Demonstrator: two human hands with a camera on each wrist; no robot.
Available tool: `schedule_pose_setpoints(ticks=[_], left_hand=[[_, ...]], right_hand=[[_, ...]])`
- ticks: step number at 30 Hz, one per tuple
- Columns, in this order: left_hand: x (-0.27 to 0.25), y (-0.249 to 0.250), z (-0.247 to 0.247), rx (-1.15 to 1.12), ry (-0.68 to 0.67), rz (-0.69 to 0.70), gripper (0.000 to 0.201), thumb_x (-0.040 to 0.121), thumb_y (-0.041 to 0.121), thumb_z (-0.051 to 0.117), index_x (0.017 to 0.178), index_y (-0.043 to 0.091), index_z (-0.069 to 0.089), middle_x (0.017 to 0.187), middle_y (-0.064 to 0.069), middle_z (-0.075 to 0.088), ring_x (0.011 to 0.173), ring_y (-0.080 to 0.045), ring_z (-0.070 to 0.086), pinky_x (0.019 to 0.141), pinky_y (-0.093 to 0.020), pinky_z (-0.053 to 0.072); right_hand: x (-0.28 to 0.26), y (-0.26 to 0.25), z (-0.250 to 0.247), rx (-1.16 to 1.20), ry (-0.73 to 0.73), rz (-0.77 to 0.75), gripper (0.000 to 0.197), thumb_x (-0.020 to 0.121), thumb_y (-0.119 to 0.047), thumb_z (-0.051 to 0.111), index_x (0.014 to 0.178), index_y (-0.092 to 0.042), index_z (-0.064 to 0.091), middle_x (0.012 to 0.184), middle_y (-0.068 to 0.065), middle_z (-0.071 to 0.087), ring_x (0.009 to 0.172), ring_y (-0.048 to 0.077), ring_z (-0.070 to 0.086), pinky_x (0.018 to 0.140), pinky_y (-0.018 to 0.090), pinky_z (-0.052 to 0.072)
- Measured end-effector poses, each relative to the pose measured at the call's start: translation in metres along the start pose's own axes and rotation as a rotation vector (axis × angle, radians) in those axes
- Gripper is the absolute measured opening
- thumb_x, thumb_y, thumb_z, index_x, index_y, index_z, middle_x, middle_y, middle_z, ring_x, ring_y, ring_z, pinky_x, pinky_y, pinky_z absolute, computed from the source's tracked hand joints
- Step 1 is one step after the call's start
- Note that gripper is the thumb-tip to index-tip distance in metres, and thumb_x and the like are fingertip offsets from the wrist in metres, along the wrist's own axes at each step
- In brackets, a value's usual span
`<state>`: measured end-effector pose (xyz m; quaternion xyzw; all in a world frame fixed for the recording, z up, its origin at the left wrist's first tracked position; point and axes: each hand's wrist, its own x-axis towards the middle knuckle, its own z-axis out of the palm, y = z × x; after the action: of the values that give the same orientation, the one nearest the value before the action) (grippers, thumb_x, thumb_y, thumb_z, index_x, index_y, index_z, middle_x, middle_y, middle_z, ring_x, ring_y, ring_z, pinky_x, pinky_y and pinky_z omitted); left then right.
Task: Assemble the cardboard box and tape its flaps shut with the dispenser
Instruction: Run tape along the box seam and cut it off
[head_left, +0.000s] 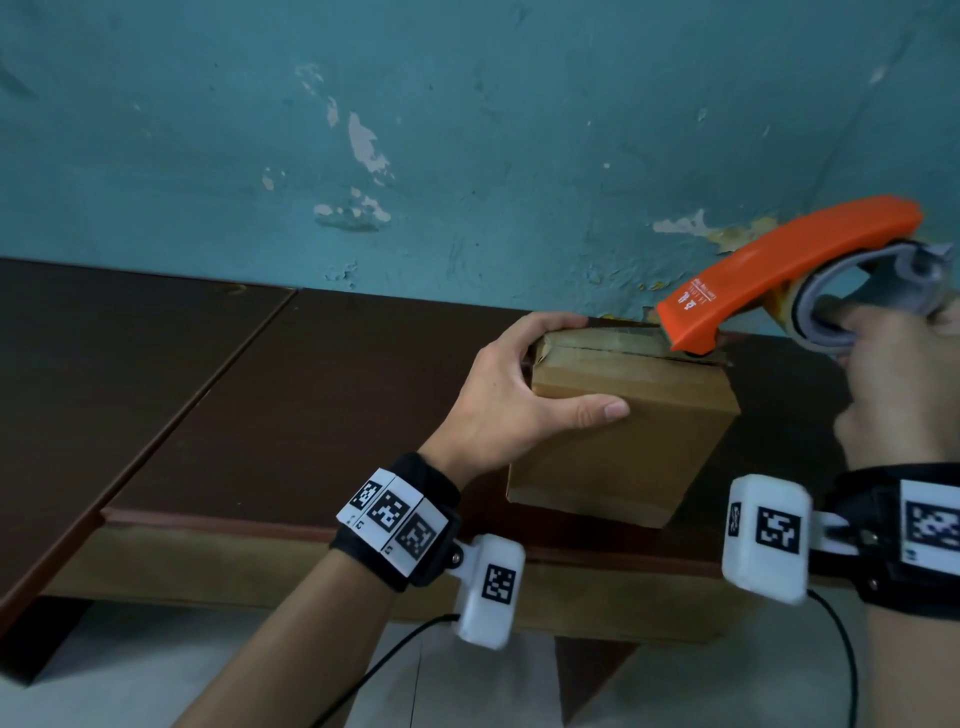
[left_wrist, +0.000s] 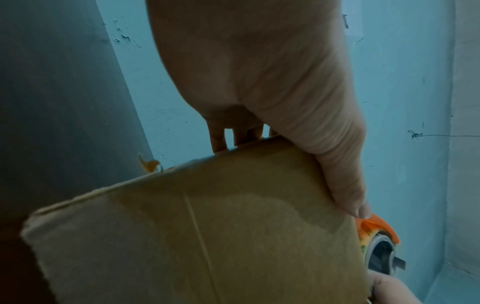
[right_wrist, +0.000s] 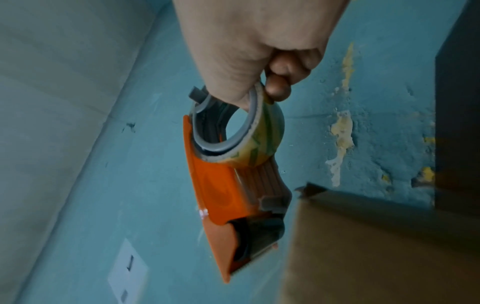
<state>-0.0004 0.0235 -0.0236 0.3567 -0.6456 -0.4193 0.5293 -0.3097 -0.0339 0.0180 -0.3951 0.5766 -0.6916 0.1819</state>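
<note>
A small brown cardboard box (head_left: 623, 441) (left_wrist: 194, 236) (right_wrist: 376, 246) stands on the dark wooden table (head_left: 260, 389) near its front edge, top flaps folded down. My left hand (head_left: 514, 395) (left_wrist: 272, 92) grips the box's left end, thumb on the near face and fingers over the far top edge. My right hand (head_left: 904, 384) (right_wrist: 259, 51) holds an orange tape dispenser (head_left: 779, 270) (right_wrist: 233, 195) (left_wrist: 376, 232) by its grey tape ring. In the head view the dispenser's nose rests on the far right of the box top, at the flap seam.
A teal wall with peeling paint (head_left: 467, 130) rises directly behind the table. A second table top (head_left: 104, 364) adjoins on the left. The table's front edge (head_left: 311, 530) runs just below the box, with pale floor (head_left: 156, 675) beneath.
</note>
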Motion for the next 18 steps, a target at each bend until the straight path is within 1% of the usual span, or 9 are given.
schedule_pose_setpoints(ticks=[2,5,6,8,10,13,15,16,18], left_hand=[[0.000,0.001,0.000,-0.001,-0.003,0.000,0.077,0.068,0.033,0.098,0.136,0.023,0.063,0.120,0.002,0.074,0.113,-0.013,0.072,0.101,-0.043,0.059],[0.000,0.001,0.000,-0.012,-0.011,0.001,0.080,0.064,0.039,0.096,0.136,0.023,0.063,0.120,0.002,0.074,0.113,-0.014,0.072,0.100,-0.042,0.060],[0.001,0.001,0.000,-0.015,-0.014,-0.001,0.080,0.064,0.039,0.096,0.136,0.023,0.063,0.120,0.001,0.074,0.113,-0.014,0.072,0.100,-0.042,0.060],[0.001,0.001,-0.001,-0.014,-0.016,-0.006,0.081,0.063,0.040,0.095,0.136,0.023,0.063,0.120,0.002,0.073,0.114,-0.014,0.072,0.099,-0.042,0.060],[0.002,0.000,-0.002,-0.011,-0.026,-0.009,0.080,0.064,0.040,0.095,0.136,0.025,0.063,0.121,0.003,0.072,0.114,-0.014,0.071,0.099,-0.043,0.060],[0.003,-0.001,-0.003,0.013,-0.044,0.023,0.083,0.069,0.034,0.096,0.143,0.029,0.060,0.134,0.007,0.068,0.127,-0.011,0.064,0.111,-0.042,0.053],[0.003,-0.001,-0.004,0.057,-0.062,0.069,0.088,0.076,0.027,0.094,0.153,0.034,0.053,0.142,0.003,0.061,0.133,-0.010,0.057,0.117,-0.033,0.045],[0.003,-0.001,-0.004,0.058,-0.076,0.081,0.085,0.078,0.023,0.092,0.153,0.032,0.054,0.138,-0.004,0.060,0.129,-0.015,0.059,0.115,-0.032,0.047],[0.003,0.000,-0.006,0.039,-0.094,0.084,0.069,0.078,0.018,0.091,0.142,0.025,0.067,0.131,-0.013,0.059,0.122,-0.022,0.061,0.106,-0.033,0.054]], right_hand=[[-0.014,-0.011,0.003,-0.012,0.005,-0.035,0.044,0.047,-0.053,0.069,0.082,-0.026,0.074,0.090,-0.005,0.076,0.079,0.004,0.074,0.070,0.024,0.056],[-0.034,-0.027,0.005,-0.098,0.026,-0.162,0.027,0.051,-0.050,0.066,0.068,-0.028,0.062,0.076,-0.014,0.068,0.067,-0.004,0.068,0.065,0.021,0.055],[-0.040,-0.032,0.005,-0.111,0.022,-0.206,0.025,0.054,-0.048,0.067,0.072,-0.031,0.063,0.075,-0.016,0.066,0.067,-0.005,0.067,0.063,0.022,0.054],[-0.043,-0.035,0.005,-0.174,0.035,-0.293,0.026,0.059,-0.044,0.069,0.084,-0.037,0.067,0.077,-0.013,0.068,0.073,0.002,0.071,0.067,0.033,0.060],[-0.039,-0.034,0.004,-0.219,0.042,-0.337,0.028,0.062,-0.043,0.071,0.086,-0.028,0.068,0.082,-0.006,0.073,0.077,0.011,0.075,0.071,0.045,0.063],[-0.039,-0.033,0.004,-0.263,0.028,-0.357,0.030,0.065,-0.045,0.069,0.089,-0.027,0.068,0.087,-0.005,0.074,0.080,0.010,0.075,0.072,0.046,0.063],[-0.043,-0.034,0.005,-0.261,0.042,-0.363,0.028,0.065,-0.045,0.068,0.089,-0.031,0.067,0.088,-0.007,0.074,0.080,0.009,0.074,0.073,0.046,0.063],[-0.045,-0.035,0.005,-0.260,0.047,-0.364,0.027,0.065,-0.043,0.068,0.089,-0.032,0.066,0.087,-0.006,0.073,0.080,0.010,0.074,0.073,0.047,0.063],[-0.048,-0.035,0.006,-0.257,0.061,-0.363,0.026,0.065,-0.038,0.070,0.089,-0.030,0.067,0.085,-0.004,0.072,0.079,0.013,0.074,0.072,0.049,0.063]])
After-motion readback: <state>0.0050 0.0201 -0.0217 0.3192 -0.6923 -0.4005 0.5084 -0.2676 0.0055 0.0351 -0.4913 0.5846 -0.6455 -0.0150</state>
